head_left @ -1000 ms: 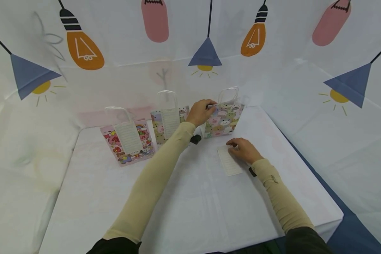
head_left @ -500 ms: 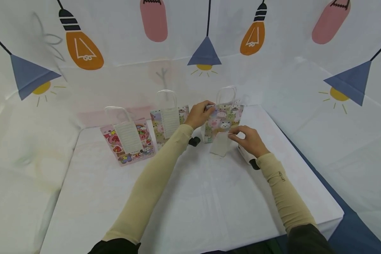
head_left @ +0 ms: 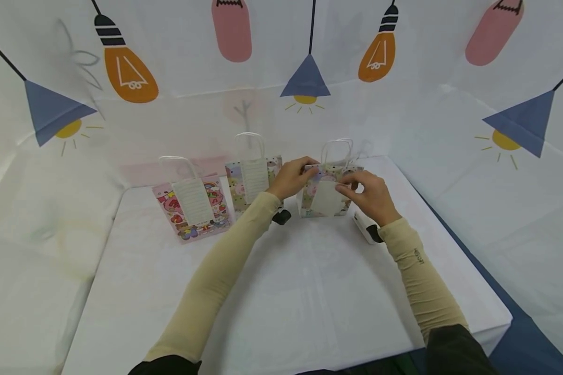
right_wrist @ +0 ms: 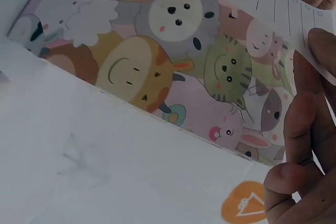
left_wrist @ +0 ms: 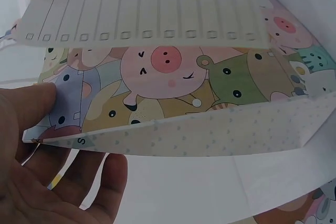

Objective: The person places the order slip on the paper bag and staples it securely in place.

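Note:
A small paper gift bag (head_left: 308,198) printed with cartoon animals stands at the right of the row in the head view. My left hand (head_left: 291,178) grips the upper left edge of this bag, thumb on the printed front (left_wrist: 168,85) in the left wrist view. My right hand (head_left: 371,197) pinches a white ruled sheet (head_left: 326,199) by its upper right corner. In front of the bag's printed face, the sheet covers part of the animals. Ruled lines and a row of small squares along one edge show on the sheet (left_wrist: 152,11) in the left wrist view.
A pink printed gift bag (head_left: 173,208) stands at the left, with a ruled sheet (head_left: 194,202) on its front. Between the two stands another animal-print bag (head_left: 236,187) with its own sheet (head_left: 255,179). White cloth covers the table (head_left: 281,291); a patterned white wall rises behind.
My right hand has lifted the ruled sheet from the tabletop and brought it up against or close to the right bag's front. My left hand keeps its grip on the bag.

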The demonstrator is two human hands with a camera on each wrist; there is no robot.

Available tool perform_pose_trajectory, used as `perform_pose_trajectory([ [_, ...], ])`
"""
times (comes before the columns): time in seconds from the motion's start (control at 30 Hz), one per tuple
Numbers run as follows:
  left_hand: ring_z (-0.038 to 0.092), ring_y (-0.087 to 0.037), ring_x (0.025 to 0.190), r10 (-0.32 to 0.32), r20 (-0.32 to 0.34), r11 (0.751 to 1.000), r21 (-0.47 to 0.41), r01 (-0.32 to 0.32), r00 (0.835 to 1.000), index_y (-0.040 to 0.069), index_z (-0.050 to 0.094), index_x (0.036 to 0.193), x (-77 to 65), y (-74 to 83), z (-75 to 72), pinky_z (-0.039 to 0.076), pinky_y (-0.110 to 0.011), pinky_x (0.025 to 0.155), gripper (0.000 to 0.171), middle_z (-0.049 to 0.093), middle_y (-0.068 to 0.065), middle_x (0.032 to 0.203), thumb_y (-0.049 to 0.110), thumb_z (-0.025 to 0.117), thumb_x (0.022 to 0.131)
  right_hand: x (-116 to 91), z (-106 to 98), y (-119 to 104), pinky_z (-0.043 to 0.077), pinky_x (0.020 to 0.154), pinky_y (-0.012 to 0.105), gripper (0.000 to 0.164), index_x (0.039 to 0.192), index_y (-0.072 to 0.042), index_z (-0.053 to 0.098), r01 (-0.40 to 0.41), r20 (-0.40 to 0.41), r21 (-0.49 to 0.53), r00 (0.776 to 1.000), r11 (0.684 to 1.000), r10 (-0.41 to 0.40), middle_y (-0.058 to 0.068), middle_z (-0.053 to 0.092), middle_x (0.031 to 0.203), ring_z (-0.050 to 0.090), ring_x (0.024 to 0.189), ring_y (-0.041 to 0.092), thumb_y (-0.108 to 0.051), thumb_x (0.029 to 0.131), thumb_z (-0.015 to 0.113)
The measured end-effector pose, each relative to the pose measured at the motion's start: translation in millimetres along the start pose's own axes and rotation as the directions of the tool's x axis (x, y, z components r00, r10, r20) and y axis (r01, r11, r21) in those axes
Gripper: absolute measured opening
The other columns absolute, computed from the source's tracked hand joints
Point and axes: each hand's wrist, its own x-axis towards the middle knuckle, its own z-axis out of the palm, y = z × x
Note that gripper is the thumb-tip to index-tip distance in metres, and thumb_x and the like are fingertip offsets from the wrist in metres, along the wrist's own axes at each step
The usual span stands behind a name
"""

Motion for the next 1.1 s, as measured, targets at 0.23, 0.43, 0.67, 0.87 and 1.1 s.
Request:
perform_pose_trajectory([
  [0.23,0.056,-0.007,0.079,0.011,0.003,1.000,0.024,-0.011,1.000,0.018,0.060,0.118,-13.9,1.1,-5.7,0.046,-0.026,0.071,0.030,0.063,0.005,0.101,0.036,0.050,0.096,9,-3,-10,0.039,0.064,0.028,0.015,0.091,-0.017,0.071,-0.011,-0.029,0.021,1.000,1.000,0.012,-0.007,0.065,0.083,0.052,0.069,0.012,-0.022,0.078,0.077],
  [0.43,0.059,-0.006,0.085,0.007,0.015,1.000,0.000,-0.007,1.000,0.017,0.060,0.119,-25.0,0.0,-14.1,0.048,-0.026,0.075,0.030,0.064,0.005,0.107,0.034,0.052,0.096,13,2,-16,0.037,0.062,0.031,0.013,0.086,-0.019,0.072,-0.021,-0.061,-0.008,0.998,1.000,0.020,-0.007,0.063,0.077,0.049,0.066,0.015,-0.026,0.077,0.078],
  [0.67,0.057,-0.008,0.082,0.015,0.015,1.000,0.024,-0.015,1.000,0.019,0.061,0.117,-35.1,-1.5,-22.8,0.047,-0.028,0.074,0.027,0.063,0.006,0.101,0.033,0.052,0.096,15,10,-21,0.035,0.065,0.031,0.016,0.085,-0.019,0.071,0.010,-0.084,-0.109,0.996,0.994,-0.019,-0.007,0.063,0.074,0.048,0.065,0.014,-0.029,0.076,0.078],
  [0.87,0.057,-0.007,0.084,0.040,0.024,0.999,0.033,-0.040,0.999,0.019,0.062,0.116,-37.7,-4.7,-24.5,0.046,-0.027,0.076,0.026,0.063,0.005,0.103,0.031,0.054,0.095,16,15,-24,0.033,0.062,0.034,0.030,0.089,-0.012,0.063,-0.002,-0.128,-0.219,0.991,0.976,-0.027,-0.001,0.062,0.073,0.046,0.062,0.014,-0.031,0.074,0.080],
  [1.1,0.061,-0.007,0.096,0.080,0.038,0.996,-0.037,-0.078,0.996,0.017,0.062,0.116,-39.2,-10.2,-28.2,0.047,-0.026,0.082,0.025,0.063,0.002,0.110,0.027,0.055,0.095,20,19,-29,0.033,0.063,0.035,0.050,0.107,-0.007,0.055,-0.060,-0.160,-0.253,0.987,0.966,0.020,0.005,0.054,0.080,0.046,0.067,0.019,-0.033,0.073,0.081],
])
